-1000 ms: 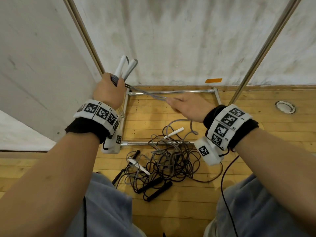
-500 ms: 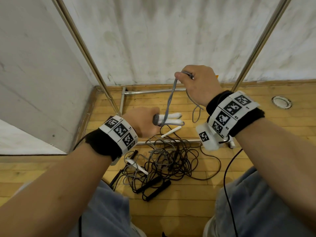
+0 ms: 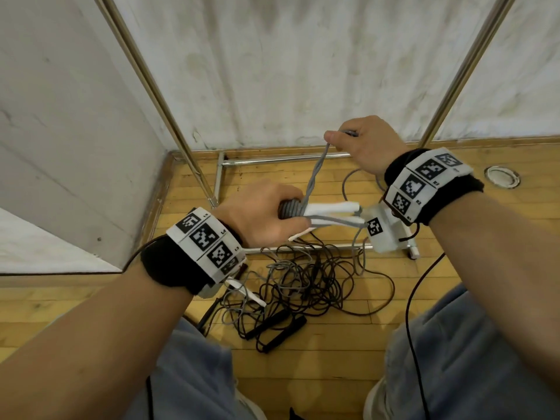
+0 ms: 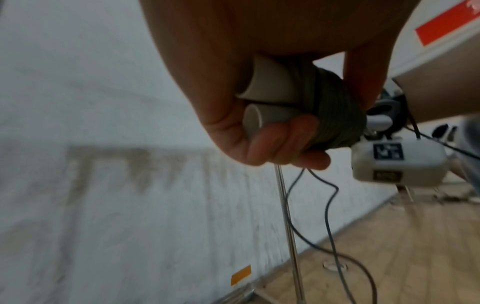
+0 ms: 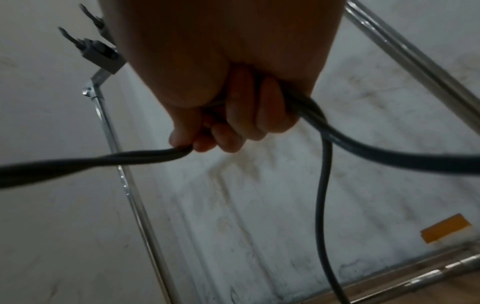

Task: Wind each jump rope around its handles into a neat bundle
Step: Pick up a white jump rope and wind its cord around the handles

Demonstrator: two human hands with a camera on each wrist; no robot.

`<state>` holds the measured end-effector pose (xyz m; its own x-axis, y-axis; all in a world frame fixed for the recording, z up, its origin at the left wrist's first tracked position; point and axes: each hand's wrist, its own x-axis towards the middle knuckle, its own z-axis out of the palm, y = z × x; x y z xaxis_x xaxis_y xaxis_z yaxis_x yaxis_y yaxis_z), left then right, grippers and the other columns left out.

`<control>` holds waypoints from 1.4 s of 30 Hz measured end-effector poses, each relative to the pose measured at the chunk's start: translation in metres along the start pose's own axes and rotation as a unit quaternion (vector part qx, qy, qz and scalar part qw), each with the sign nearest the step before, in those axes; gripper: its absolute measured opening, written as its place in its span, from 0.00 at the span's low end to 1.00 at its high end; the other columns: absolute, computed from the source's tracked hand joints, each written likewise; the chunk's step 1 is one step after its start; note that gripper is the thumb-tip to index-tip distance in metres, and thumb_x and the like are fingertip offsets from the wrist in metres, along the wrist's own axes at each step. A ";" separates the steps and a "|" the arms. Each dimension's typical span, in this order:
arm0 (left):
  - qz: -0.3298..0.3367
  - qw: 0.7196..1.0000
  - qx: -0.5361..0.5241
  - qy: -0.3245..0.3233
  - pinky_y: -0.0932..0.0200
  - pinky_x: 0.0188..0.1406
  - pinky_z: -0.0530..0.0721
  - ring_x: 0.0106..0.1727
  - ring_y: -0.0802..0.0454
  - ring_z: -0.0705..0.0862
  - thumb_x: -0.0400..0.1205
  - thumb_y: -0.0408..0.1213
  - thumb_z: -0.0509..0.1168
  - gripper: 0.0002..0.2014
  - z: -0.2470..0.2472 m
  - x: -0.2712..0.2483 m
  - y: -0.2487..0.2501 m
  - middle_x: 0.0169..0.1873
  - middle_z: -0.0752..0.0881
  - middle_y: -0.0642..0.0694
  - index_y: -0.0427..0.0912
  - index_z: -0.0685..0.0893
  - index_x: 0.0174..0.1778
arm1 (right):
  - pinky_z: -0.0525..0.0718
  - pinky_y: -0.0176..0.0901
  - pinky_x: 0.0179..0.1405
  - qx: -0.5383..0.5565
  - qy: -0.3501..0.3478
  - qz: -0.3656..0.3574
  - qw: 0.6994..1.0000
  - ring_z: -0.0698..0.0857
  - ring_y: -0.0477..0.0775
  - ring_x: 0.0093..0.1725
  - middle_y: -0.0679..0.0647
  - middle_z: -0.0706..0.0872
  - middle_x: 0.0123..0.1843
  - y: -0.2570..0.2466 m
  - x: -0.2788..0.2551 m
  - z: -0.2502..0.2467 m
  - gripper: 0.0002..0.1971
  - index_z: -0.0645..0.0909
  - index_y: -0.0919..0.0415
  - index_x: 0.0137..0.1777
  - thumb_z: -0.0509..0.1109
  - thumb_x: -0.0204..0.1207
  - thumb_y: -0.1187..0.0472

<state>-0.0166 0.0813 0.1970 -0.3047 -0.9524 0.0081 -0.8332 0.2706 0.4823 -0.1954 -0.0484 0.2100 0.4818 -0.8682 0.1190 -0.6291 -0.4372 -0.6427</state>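
My left hand (image 3: 266, 213) grips two white handles (image 3: 328, 212) held side by side, pointing right, with a grey coil (image 3: 290, 209) wound round their near end. In the left wrist view the handles' butts (image 4: 262, 102) and the coil (image 4: 337, 115) sit inside the curled fingers (image 4: 283, 142). From the coil a doubled, twisted grey rope (image 3: 316, 174) rises to my right hand (image 3: 360, 144), which holds it in a fist above and to the right. The right wrist view shows the rope (image 5: 145, 158) entering the fist at left and leaving at right (image 5: 363, 148).
A tangle of black and grey ropes (image 3: 303, 277) with black handles (image 3: 275, 325) and a white handle (image 3: 245, 291) lies on the wooden floor between my knees. A metal frame (image 3: 281, 159) with slanted poles (image 3: 151, 83) stands against the white wall. A round floor fitting (image 3: 501, 176) is at right.
My left hand came down from beside the left pole to mid-frame, turning the handles from upright to level. My right hand rose with the rope, now taut above the coil.
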 end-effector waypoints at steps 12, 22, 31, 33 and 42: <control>-0.115 0.907 -0.292 0.282 0.55 0.26 0.74 0.27 0.50 0.79 0.76 0.47 0.63 0.16 -0.038 0.001 -0.002 0.32 0.85 0.38 0.35 0.82 0.46 | 0.64 0.40 0.23 0.083 -0.219 0.097 0.967 0.63 0.48 0.20 0.48 0.68 0.21 -0.010 -0.014 0.045 0.30 0.72 0.54 0.27 0.52 0.76 0.30; -0.170 0.822 -0.377 0.391 0.62 0.16 0.72 0.26 0.51 0.81 0.83 0.39 0.62 0.04 -0.051 0.012 -0.015 0.36 0.83 0.39 0.43 0.79 0.49 | 0.61 0.37 0.20 0.297 -0.144 0.058 0.942 0.63 0.46 0.19 0.46 0.69 0.23 -0.023 -0.026 0.056 0.21 0.76 0.56 0.36 0.51 0.86 0.48; -0.196 0.826 -0.374 0.373 0.62 0.15 0.72 0.20 0.55 0.79 0.82 0.42 0.64 0.08 -0.051 0.016 -0.018 0.33 0.84 0.38 0.41 0.80 0.43 | 0.83 0.59 0.47 0.166 -0.101 0.092 0.977 0.81 0.57 0.35 0.51 0.79 0.29 -0.026 -0.040 0.066 0.18 0.81 0.58 0.49 0.54 0.85 0.48; -0.196 0.827 -0.372 0.373 0.63 0.15 0.72 0.19 0.56 0.79 0.82 0.42 0.64 0.07 -0.051 0.015 -0.017 0.33 0.84 0.38 0.41 0.80 0.43 | 0.84 0.63 0.47 0.216 -0.051 0.111 0.969 0.79 0.59 0.33 0.51 0.77 0.28 -0.025 -0.036 0.063 0.14 0.76 0.54 0.65 0.56 0.85 0.56; -0.209 0.875 -0.330 0.284 0.58 0.16 0.74 0.25 0.41 0.81 0.81 0.44 0.65 0.10 -0.035 0.014 -0.016 0.31 0.87 0.36 0.42 0.80 0.37 | 0.73 0.48 0.68 0.106 -0.065 0.076 0.989 0.70 0.53 0.73 0.52 0.68 0.77 -0.031 -0.036 0.076 0.41 0.56 0.53 0.81 0.73 0.72 0.47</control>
<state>0.0086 0.0589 0.2201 0.3988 -0.9155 0.0542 -0.3110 -0.0794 0.9471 -0.1469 0.0140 0.1680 0.4743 -0.8765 -0.0817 -0.5648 -0.2318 -0.7920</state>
